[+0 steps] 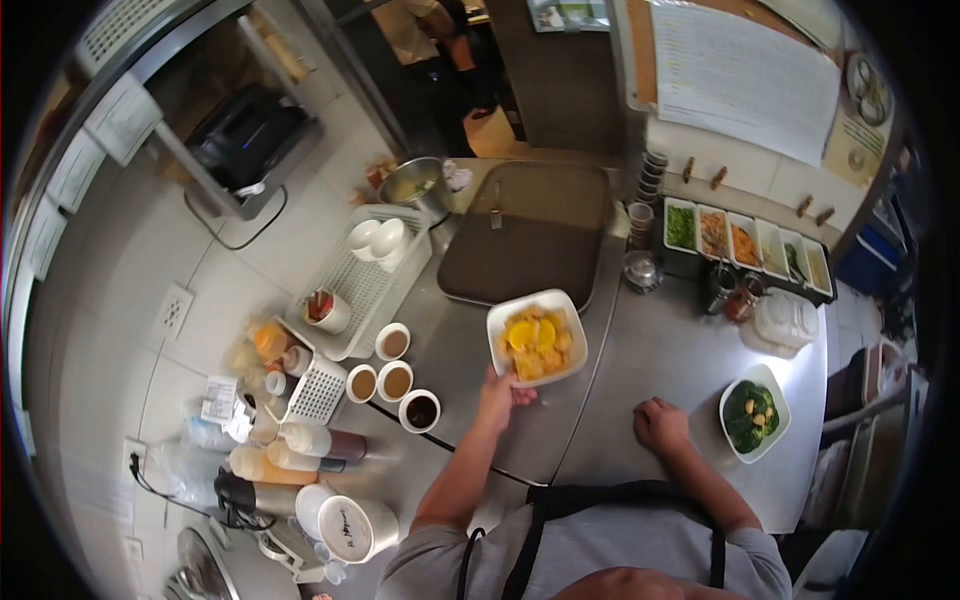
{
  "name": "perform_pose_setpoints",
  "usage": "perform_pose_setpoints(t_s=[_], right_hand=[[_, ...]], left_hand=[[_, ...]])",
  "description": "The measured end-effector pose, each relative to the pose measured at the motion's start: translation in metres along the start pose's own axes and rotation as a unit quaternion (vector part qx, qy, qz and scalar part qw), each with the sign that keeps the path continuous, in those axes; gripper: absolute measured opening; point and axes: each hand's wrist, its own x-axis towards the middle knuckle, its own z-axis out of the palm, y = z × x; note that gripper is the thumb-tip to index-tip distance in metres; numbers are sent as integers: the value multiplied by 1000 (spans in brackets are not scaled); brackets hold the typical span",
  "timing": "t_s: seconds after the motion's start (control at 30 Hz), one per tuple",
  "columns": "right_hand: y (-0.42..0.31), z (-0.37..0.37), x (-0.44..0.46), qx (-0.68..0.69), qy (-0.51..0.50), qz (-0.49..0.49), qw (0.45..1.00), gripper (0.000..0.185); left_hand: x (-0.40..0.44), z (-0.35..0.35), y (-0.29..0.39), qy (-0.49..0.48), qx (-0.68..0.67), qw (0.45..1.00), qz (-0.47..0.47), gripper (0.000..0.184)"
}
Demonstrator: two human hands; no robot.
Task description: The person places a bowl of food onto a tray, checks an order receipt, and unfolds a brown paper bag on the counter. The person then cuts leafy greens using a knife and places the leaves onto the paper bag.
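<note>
My left hand point(503, 397) grips the lower left edge of a white square bowl point(537, 338), which holds yellow-orange chunks with slices of orange on top. The bowl is just in front of a large brown tray point(528, 235). My right hand point(660, 425) rests on the steel counter with its fingers curled in, and nothing shows in it. To its right stands a white bowl of broccoli point(754, 414) with pale pieces in the middle. Several small cups of brown and dark sauce point(397, 381) are left of my left hand.
A topping rack point(745, 245) lines the back right, beside jars and a clear container point(786, 322). Squeeze bottles point(325, 441), a lidded white tub point(357, 528) and a plastic basket point(365, 285) occupy the left. A person point(425, 40) stands beyond the back opening.
</note>
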Motion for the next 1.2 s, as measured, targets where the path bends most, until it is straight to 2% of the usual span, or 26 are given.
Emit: perform_pose_setpoints(t_s=[0.03,0.1,0.2,0.3,0.4,0.5,0.53,0.6,0.67,0.7,0.73,0.77,0.8,0.83,0.87,0.9,0.93,1.0,1.1,1.2], right_hand=[[-1,0,-1,6,-1,-2,1000,5],[-1,-2,0,12,3,-13,1000,4],[1,-1,1,18,23,-20,999,3],[5,4,0,30,35,-16,999,3],[8,2,-1,28,35,-12,999,4],[7,6,0,28,23,5,999,3],[3,4,-2,35,16,20,999,2],[6,5,-1,56,29,-18,998,1],[5,3,2,60,23,-29,997,2],[7,4,3,63,19,-38,997,1],[9,5,3,64,17,-42,997,1],[9,6,2,65,18,-41,997,0],[9,7,2,59,16,-43,997,1],[9,7,2,54,16,-43,997,1],[8,6,3,47,16,-43,998,1],[7,5,3,42,14,-41,998,2],[5,4,3,38,13,-39,998,2],[3,4,3,37,15,-40,998,2],[3,4,1,40,19,-47,998,3],[1,1,1,29,12,-36,999,4]], left_hand=[[18,0,6,-21,-2,1000,10,24],[69,-1,12,-91,-18,995,-42,27],[127,22,11,-71,-19,997,-2,26],[152,53,6,0,-32,999,36,26],[179,62,-6,-4,-51,999,5,31],[195,37,-3,-118,-23,983,-140,38],[183,32,19,-130,73,974,-172,44],[175,13,74,-101,313,932,-153,38],[193,-23,159,-122,482,866,-58,33],[153,-28,214,-61,405,910,68,28],[159,-56,258,-22,326,927,185,21],[165,-84,303,6,258,917,303,15],[117,-83,352,56,125,934,331,16],[84,-90,399,71,80,891,441,18],[57,-102,438,85,19,881,465,19],[18,-81,458,167,-57,830,528,17],[-5,-80,481,257,2,750,609,16],[-51,-67,507,263,-9,728,633,13],[-69,-74,534,256,23,756,602,13],[-77,-83,540,262,-37,766,586,13]])
